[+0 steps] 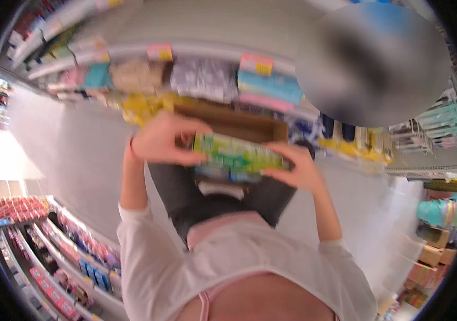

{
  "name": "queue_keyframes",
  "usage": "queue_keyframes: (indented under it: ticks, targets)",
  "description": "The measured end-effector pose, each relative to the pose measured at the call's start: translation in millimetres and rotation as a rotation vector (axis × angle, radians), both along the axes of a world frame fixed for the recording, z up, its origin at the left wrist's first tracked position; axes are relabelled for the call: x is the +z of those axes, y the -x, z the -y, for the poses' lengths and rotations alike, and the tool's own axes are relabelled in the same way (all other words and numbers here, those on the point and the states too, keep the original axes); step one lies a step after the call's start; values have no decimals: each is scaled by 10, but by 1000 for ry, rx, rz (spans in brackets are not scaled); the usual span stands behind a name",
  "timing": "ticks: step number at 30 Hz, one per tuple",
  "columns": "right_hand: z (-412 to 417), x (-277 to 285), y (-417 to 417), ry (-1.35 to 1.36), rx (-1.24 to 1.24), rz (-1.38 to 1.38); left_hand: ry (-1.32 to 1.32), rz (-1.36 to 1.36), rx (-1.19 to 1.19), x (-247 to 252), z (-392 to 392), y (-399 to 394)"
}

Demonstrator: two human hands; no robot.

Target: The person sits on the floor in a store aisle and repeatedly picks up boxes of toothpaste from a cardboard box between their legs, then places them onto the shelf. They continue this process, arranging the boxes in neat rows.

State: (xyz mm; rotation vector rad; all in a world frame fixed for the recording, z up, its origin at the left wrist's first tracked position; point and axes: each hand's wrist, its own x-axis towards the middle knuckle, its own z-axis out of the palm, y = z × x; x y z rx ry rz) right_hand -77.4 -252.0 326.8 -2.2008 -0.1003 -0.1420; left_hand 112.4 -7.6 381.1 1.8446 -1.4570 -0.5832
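A long green and yellow printed package is held level in front of me, one hand at each end. My left hand grips its left end between thumb and fingers. The right end is gripped by my right hand. Just beyond the package is an open brown cardboard box, partly hidden by it; what lies inside cannot be made out. Below the package, blue printed items show in part, close to my lap. The picture is blurred by motion.
Ahead runs a store shelf with folded textiles and yellow packaging beneath. Another stocked shelf stands at the lower left. Cardboard boxes are stacked at the right. A blurred round patch covers the upper right.
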Motion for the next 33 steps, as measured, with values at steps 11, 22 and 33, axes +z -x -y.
queue_keyframes:
  ticks: [11,22,33]
  targets:
    - [172,2026,-397,576,114,676,353,728,58,1777,-157,-50]
    - [353,2844,-1873,1174,-238,956,351,1115,468,2273,395,-1407]
    - [1191,2856,-3801,847,-6,390,-147,1085,588,2353,1159,-3074]
